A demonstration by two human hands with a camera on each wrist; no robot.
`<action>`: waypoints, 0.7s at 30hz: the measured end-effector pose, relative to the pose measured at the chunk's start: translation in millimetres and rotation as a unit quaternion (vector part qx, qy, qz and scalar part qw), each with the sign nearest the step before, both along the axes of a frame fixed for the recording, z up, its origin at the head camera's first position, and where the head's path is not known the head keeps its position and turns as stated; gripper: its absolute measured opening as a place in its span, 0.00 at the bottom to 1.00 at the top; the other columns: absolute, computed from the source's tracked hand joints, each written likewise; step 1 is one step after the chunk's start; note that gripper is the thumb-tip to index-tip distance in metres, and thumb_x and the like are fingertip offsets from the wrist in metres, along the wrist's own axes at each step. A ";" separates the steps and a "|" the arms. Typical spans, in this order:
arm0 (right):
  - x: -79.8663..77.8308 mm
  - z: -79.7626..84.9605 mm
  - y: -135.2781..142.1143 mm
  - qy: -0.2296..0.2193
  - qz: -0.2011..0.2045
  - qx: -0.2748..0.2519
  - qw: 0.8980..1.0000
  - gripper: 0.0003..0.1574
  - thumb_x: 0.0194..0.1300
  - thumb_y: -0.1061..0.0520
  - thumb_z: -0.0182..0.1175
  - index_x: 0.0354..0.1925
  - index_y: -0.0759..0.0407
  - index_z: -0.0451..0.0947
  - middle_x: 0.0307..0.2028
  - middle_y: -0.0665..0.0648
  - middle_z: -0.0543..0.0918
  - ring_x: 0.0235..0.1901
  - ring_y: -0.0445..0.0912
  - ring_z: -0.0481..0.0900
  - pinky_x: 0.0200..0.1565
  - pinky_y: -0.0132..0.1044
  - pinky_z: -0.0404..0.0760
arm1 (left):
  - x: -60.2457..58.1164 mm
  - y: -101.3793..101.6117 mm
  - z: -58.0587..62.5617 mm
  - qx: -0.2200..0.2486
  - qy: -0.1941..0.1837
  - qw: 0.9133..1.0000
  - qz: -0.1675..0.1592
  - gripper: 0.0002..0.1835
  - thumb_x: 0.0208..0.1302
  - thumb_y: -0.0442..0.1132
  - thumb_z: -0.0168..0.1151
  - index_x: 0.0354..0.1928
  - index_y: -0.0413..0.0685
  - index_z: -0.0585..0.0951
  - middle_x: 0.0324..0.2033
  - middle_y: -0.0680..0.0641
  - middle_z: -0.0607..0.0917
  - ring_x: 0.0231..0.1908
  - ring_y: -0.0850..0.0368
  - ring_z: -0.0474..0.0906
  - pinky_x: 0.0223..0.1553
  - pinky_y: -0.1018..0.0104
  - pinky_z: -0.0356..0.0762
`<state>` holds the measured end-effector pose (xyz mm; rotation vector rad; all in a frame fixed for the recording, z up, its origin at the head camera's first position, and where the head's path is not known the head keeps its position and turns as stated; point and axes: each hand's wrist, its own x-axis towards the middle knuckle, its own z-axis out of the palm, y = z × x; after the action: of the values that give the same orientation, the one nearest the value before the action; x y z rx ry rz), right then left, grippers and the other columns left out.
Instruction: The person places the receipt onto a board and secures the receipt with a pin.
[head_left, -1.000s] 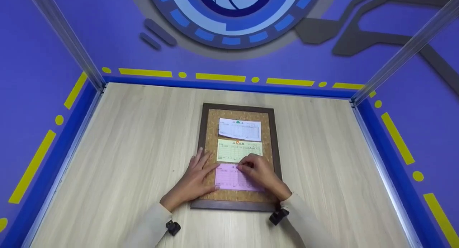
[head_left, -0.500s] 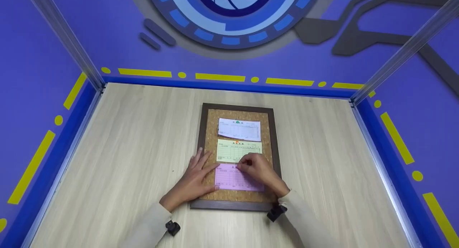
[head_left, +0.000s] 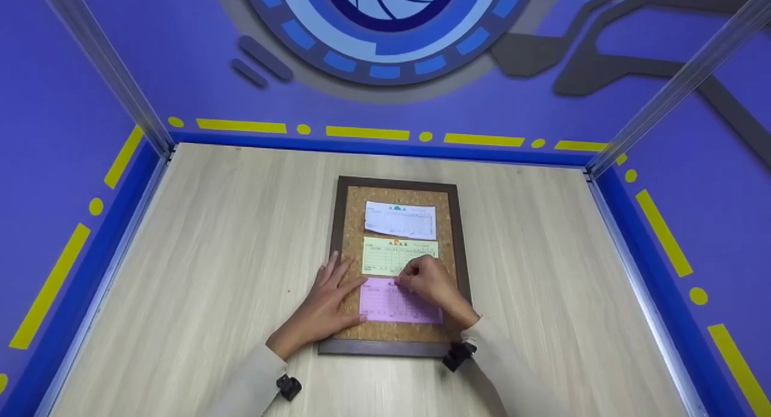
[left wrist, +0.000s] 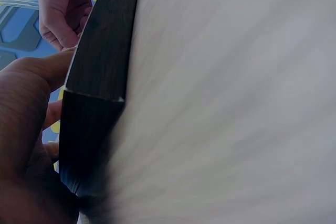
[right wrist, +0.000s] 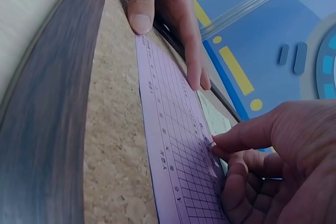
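A dark-framed cork board [head_left: 355,331] lies on the table, bearing three printed paper slips. At its lower end is the pink slip [head_left: 385,305]. My left hand [head_left: 322,305] rests across the board's left side with fingers spread, thumb and index fingertips on the pink slip's left corners. Over that slip's top edge, my right hand [head_left: 430,281] pinches a push pin [right wrist: 212,144] between thumb and index finger. Only a thin metal shaft and a bit of red show of it; the rest is hidden by the fingertips. The other right fingers are curled.
Above the pink slip are a green slip [head_left: 376,260] with an orange pin and a white slip [head_left: 400,221] with a green pin. The white slip's lower left edge lifts slightly. Blue-purple walls [head_left: 385,112] enclose the pale wooden table [head_left: 241,224] on three sides.
The right wrist has shifted slightly up and to the left, while its fingertips stay at the pink slip's top edge. The left hand stays in place; the head view tilts a little.
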<state>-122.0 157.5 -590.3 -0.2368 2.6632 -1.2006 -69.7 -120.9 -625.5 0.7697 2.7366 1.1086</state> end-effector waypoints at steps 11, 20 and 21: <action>2.2 -4.2 -3.2 0.011 -0.017 0.003 1.000 0.05 0.58 0.64 0.76 0.26 0.58 0.90 0.23 0.49 0.86 0.25 0.40 0.78 0.31 0.34 0.79 | 1.7 -0.2 -2.4 -0.011 0.011 1.000 0.004 0.43 0.63 0.55 0.80 0.78 0.51 0.78 0.86 0.36 0.57 0.86 0.29 0.35 0.82 0.27 0.40; 0.4 -2.1 -1.1 0.001 -0.019 -0.005 1.000 0.07 0.60 0.63 0.78 0.27 0.59 0.89 0.23 0.49 0.86 0.25 0.40 0.78 0.30 0.33 0.78 | -0.3 0.2 -2.9 -0.005 0.012 1.000 0.003 0.43 0.62 0.56 0.80 0.78 0.50 0.78 0.86 0.36 0.57 0.87 0.29 0.35 0.82 0.27 0.39; 0.2 -2.1 -1.7 -0.002 -0.021 -0.008 1.000 0.08 0.61 0.63 0.78 0.27 0.59 0.89 0.23 0.49 0.86 0.24 0.40 0.78 0.30 0.33 0.79 | -0.5 -0.3 -3.1 -0.004 0.014 1.000 0.004 0.43 0.62 0.56 0.80 0.77 0.50 0.78 0.86 0.36 0.57 0.86 0.29 0.36 0.82 0.27 0.39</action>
<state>-121.8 155.8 -592.4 -0.1825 2.6674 -1.2347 -70.2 -121.2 -628.6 0.7810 2.7673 1.0970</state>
